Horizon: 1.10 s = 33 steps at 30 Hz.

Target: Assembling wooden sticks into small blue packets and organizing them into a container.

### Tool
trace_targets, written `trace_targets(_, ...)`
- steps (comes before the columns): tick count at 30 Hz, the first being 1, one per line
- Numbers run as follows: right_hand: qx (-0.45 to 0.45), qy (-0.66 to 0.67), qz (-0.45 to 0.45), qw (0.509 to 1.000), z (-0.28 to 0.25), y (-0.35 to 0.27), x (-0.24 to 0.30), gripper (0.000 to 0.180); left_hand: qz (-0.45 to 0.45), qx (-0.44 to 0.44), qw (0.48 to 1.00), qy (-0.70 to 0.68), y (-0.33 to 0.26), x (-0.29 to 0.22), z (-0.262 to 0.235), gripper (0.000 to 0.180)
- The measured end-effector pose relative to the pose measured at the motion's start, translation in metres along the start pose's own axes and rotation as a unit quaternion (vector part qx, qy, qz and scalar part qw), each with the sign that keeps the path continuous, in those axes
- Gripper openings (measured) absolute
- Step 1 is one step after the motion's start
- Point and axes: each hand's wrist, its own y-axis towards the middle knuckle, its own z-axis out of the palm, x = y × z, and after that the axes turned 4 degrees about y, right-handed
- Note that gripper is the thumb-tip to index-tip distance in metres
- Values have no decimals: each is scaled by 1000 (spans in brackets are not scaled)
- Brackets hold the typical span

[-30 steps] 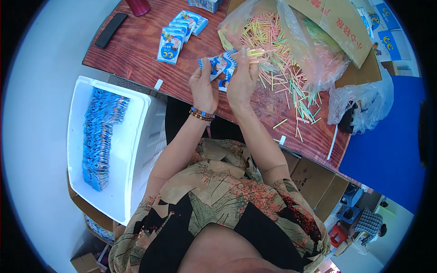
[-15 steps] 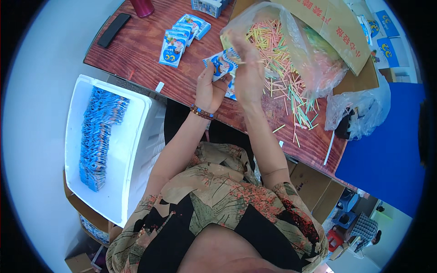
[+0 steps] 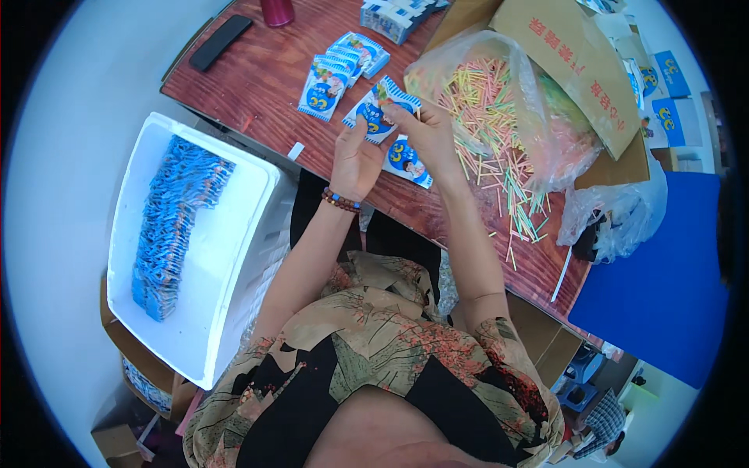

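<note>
A small blue and white packet (image 3: pixel 380 111) is held above the wooden table between my two hands. My left hand (image 3: pixel 355 162) is closed on its lower left part, thumb on top. The right hand (image 3: pixel 431 139) pinches the packet's right side with thumb and fingers. Under my hands a second packet (image 3: pixel 412 161) lies on the table near its front edge. Beyond my left hand, several like packets (image 3: pixel 326 84) lie overlapping. To the right of my right hand spreads a heap of thin pastel sticks (image 3: pixel 491 109), pink, yellow and green, spilling from a clear plastic bag (image 3: pixel 538 117).
A white foam box (image 3: pixel 234 257) at the left holds rows of packets. An open cardboard box (image 3: pixel 577 62) stands behind the sticks. On the table (image 3: pixel 265 109) lie a black oblong object (image 3: pixel 221 43), a dark red cylinder (image 3: pixel 277 11) and a blue and white carton (image 3: pixel 395 23).
My right hand, blurred beside the packet before, now pinches its right side. The packet is turned flatter to view. The whole scene has shifted slightly in the picture.
</note>
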Motion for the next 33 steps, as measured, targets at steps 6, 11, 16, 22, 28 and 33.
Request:
trace_targets(6, 65, -14, 50, 997, 21, 21, -22, 21, 62, -127, 990, 25, -2, -28, -22, 25)
trace_targets(11, 78, 29, 81, 993, 49, 58, -70, 19, 180, -254, 939, 147, -3, -51, -43, 34)
trace_targets(16, 49, -233, 49, 970, 51, 99, -87, 35, 269, -323, 794, 439, 4, -56, -52, 46)
trace_targets(22, -24, -320, 12, 947, 5, 71, -51, 38, 204, -223, 765, 568, -10, -44, -55, 37)
trace_targets(28, -28, -308, 97, 946, -83, -15, -29, 33, 126, -80, 499, 853, -7, 6, -20, 44)
trace_targets(33, -39, -445, 67, 892, -77, -47, -38, 40, 77, -66, 473, 876, 5, 16, -13, 39)
